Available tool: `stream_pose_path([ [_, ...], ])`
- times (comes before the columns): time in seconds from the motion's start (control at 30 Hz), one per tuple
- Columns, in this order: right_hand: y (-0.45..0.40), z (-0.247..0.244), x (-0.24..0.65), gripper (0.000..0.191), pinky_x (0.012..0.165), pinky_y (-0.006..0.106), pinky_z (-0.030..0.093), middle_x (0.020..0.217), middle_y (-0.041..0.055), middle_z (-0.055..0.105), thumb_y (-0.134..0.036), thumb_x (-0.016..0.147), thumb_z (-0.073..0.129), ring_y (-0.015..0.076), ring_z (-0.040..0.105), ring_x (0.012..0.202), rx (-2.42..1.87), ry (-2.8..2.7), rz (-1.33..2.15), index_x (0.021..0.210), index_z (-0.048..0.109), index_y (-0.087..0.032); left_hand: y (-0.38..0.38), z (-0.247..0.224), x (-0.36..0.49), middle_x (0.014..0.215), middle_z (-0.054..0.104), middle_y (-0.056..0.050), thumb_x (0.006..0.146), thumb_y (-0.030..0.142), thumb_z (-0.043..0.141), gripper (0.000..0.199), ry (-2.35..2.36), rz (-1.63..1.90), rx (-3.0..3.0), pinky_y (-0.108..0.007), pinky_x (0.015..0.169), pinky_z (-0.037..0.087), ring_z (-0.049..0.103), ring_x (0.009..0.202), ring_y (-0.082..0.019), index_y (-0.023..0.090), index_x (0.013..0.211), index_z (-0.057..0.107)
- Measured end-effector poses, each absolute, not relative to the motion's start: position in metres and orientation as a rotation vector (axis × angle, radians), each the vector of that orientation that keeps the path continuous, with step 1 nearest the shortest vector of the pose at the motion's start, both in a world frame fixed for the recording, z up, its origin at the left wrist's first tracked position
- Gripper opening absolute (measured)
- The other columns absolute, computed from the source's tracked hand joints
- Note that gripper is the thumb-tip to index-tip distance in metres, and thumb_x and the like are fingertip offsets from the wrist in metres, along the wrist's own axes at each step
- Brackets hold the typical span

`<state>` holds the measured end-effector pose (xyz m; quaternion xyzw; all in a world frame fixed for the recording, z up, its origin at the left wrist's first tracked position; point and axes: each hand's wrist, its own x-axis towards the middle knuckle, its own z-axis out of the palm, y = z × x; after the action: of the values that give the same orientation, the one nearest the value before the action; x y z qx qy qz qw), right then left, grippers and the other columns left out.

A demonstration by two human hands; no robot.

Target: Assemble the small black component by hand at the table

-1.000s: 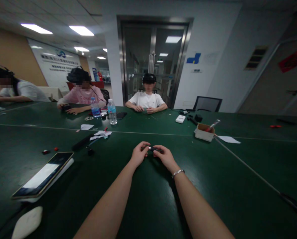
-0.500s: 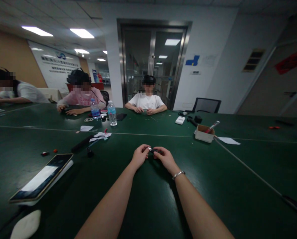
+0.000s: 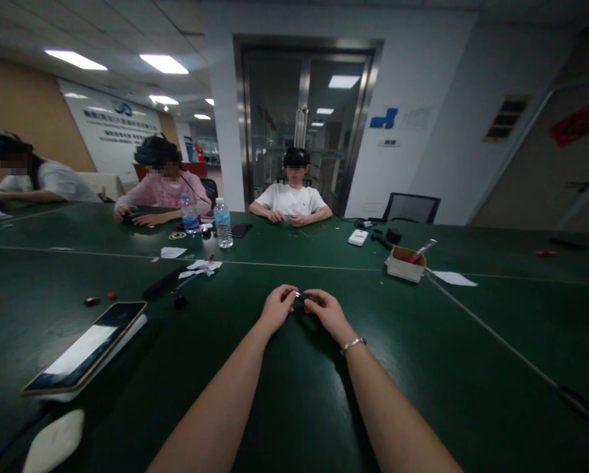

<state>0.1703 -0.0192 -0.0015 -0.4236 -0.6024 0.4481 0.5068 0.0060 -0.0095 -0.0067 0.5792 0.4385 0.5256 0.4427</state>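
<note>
Over the green table, a small dark piece with a shiny silver end sits between my two hands. My left hand is closed in a pinch at the silver end. With thumb and fingertips, my right hand grips the dark end; a silver bracelet circles that wrist. The piece is too small and too covered by fingers to tell its kind.
Left of my arms, a phone leans on a white stand, near a pale rounded object. Water bottles stand farther back. A small box holds a red-handled tool. Several people sit across the table.
My hands stay almost in place, still on the small piece. The view has shifted very slightly.
</note>
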Motion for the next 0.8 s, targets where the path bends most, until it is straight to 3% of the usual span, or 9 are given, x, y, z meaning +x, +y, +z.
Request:
stream_pose_path([
  [0.1,-0.0187,-0.0017,0.1702,0.033,0.067,0.03,0.049,0.071,0.0008,0.064,-0.031,0.069,0.068,0.0146,0.061,0.065,-1.021,-1.465,1.076,0.098,0.065,-0.016,-0.0113,-0.0051,0.0052,0.096,0.062,-0.007,0.079,0.034,0.059,0.024,1.082,1.307,1.457,-0.021,0.058,0.051,0.059,0.081,-0.014,0.018,0.096,0.065],
  [0.37,-0.0169,-0.0041,0.1705,0.032,0.068,0.03,0.05,0.074,0.0008,0.064,-0.026,0.069,0.067,0.0143,0.061,0.066,-1.028,-1.461,1.085,0.099,0.064,-0.016,-0.0122,-0.0038,0.0051,0.082,0.059,-0.002,0.079,0.034,0.059,0.019,1.05,1.302,1.447,-0.02,0.055,0.048,0.056,0.069,-0.01,0.019,0.091,0.061],
  [0.8,-0.0192,-0.0012,0.1708,0.033,0.069,0.03,0.05,0.077,0.0023,0.065,-0.027,0.07,0.066,0.0143,0.062,0.067,-1.039,-1.442,1.103,0.1,0.064,-0.014,-0.0144,-0.0035,0.0064,0.098,0.061,-0.008,0.079,0.029,0.061,0.02,1.09,1.339,1.446,-0.021,0.058,0.052,0.059,0.083,-0.015,0.017,0.094,0.064],
])
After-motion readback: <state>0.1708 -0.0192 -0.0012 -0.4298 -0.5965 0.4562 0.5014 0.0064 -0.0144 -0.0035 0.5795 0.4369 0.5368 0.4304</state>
